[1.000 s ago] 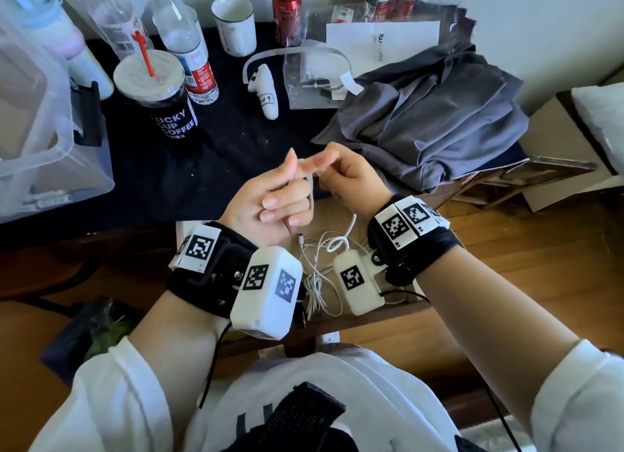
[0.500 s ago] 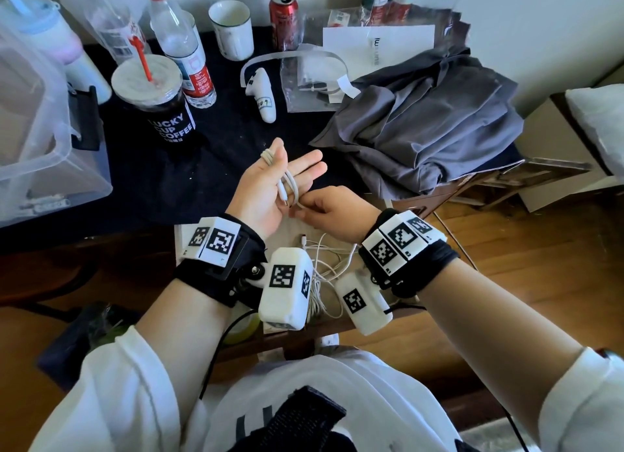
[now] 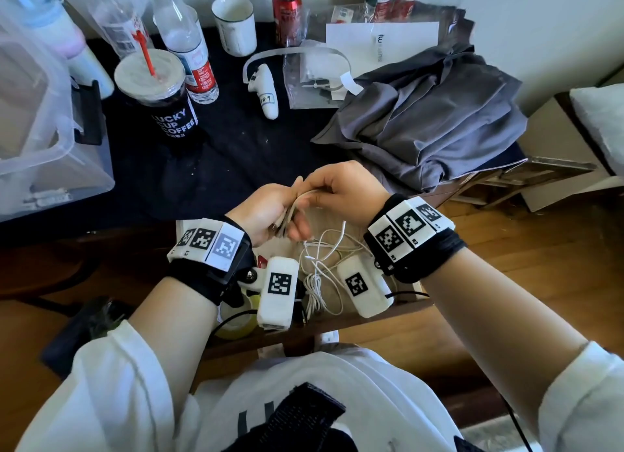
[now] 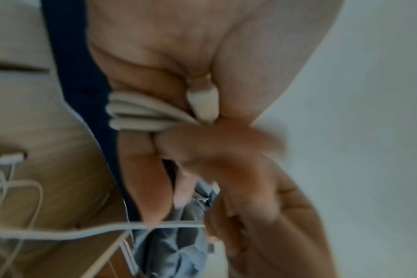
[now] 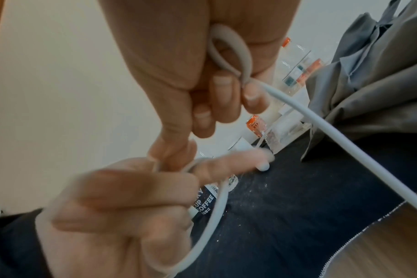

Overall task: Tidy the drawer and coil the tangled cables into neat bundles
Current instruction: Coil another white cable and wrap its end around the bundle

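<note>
A white cable [image 3: 305, 195] is wound in several loops round the fingers of my left hand [image 3: 270, 212], above the open drawer [image 3: 354, 320]. In the left wrist view the loops [image 4: 141, 114] cross the fingers and the thumb pins the plug [image 4: 202, 101]. My right hand [image 3: 341, 188] sits just right of the left fingertips and pinches the same cable. In the right wrist view its fingers [image 5: 226, 90] hold a small loop [image 5: 229, 52], and the free length runs down to the right. More thin white cables [image 3: 320, 262] lie tangled in the drawer below both wrists.
On the dark tabletop behind the hands stand a coffee cup [image 3: 158, 103], a water bottle [image 3: 185, 46], a white mug [image 3: 234, 26], a red can [image 3: 287, 12] and a white controller [image 3: 265, 93]. A grey cloth [image 3: 432, 124] lies right, a clear plastic box [image 3: 40, 120] left.
My right hand has come up from below the left palm to beside the left fingertips, carrying the cable. My left hand has turned its palm down and away.
</note>
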`<state>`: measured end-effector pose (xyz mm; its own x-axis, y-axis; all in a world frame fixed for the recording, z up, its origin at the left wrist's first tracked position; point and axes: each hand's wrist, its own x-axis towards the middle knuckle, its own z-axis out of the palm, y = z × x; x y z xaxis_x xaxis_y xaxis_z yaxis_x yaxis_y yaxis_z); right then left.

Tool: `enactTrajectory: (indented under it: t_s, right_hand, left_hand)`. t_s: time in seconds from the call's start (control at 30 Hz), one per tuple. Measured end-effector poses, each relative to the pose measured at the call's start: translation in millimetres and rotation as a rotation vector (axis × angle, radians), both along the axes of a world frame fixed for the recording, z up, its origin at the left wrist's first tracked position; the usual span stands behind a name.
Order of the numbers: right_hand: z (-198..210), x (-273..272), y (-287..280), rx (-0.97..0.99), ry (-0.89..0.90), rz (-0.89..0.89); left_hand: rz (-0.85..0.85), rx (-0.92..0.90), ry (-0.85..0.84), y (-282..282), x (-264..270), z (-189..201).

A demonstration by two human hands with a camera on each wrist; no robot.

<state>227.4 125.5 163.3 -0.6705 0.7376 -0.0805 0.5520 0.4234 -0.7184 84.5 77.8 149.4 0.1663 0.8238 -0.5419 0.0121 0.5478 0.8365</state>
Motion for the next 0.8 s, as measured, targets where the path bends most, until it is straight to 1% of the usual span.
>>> enactTrajectory:
  t_s: [0.13,0.2,0.3,0.33,0.37,0.43,0.47,0.5,0.57,0.6,0.63,0.7,0.73,0.8]
  right_hand:
    - [-0.4,2.6,5.8,-0.022,0.091,-0.057]
    - [-1.9,1.6,5.9,-0.028,0.124,-0.072]
    - [-4.3,1.5,8.4,-0.020,0.146,-0.088]
    - [-4.7,3.1,10.0,-0.011,0.130,-0.101]
    - [-6.1,5.4,12.3,0.001,0.106,-0.124]
    - [-10.6,10.3,16.1,0.028,0.065,-0.166]
    - [-13.1,10.7,16.4,0.042,0.046,-0.167]
    - [-16.1,9.5,15.6,0.047,0.022,-0.151]
    - [-21.9,3.6,11.9,0.014,-0.052,-0.094]
    - [-23.4,0.2,9.8,-0.019,-0.089,-0.067]
    - [-23.4,-2.7,7.8,-0.056,-0.118,-0.043]
    - [-19.1,-8.1,3.9,-0.097,-0.175,0.006]
    - [-16.0,-10.4,1.3,-0.093,-0.216,0.037]
    - [-11.5,-13.6,-4.6,-0.076,-0.278,0.102]
  left_hand:
    - [-0.061,-0.167,-0.274,0.0,-5.3,5.5]
    - [-0.094,-0.210,-0.331,1.4,-10.2,5.2]
    - [-0.156,-0.213,-0.441,0.8,-18.5,6.3]
    - [-0.176,-0.224,-0.526,1.3,-22.2,5.5]
    - [-0.204,-0.244,-0.660,2.0,-26.0,5.1]
    - [-0.251,-0.279,-1.005,5.3,-31.5,2.9]
    - [-0.231,-0.263,-1.117,7.0,-32.9,1.4]
    - [-0.176,-0.228,-1.175,7.9,-33.3,-0.5]
    - [-0.039,-0.140,-1.233,9.8,-29.3,-1.6]
    - [0.044,-0.091,-1.228,10.7,-24.6,0.4]
    - [0.146,-0.054,-1.190,11.8,-19.8,3.0]
    - [0.388,0.007,-1.034,14.8,-12.0,8.5]
    - [0.483,0.055,-0.973,16.2,-8.3,11.4]
    - [0.609,0.129,-0.906,19.2,-3.4,14.2]
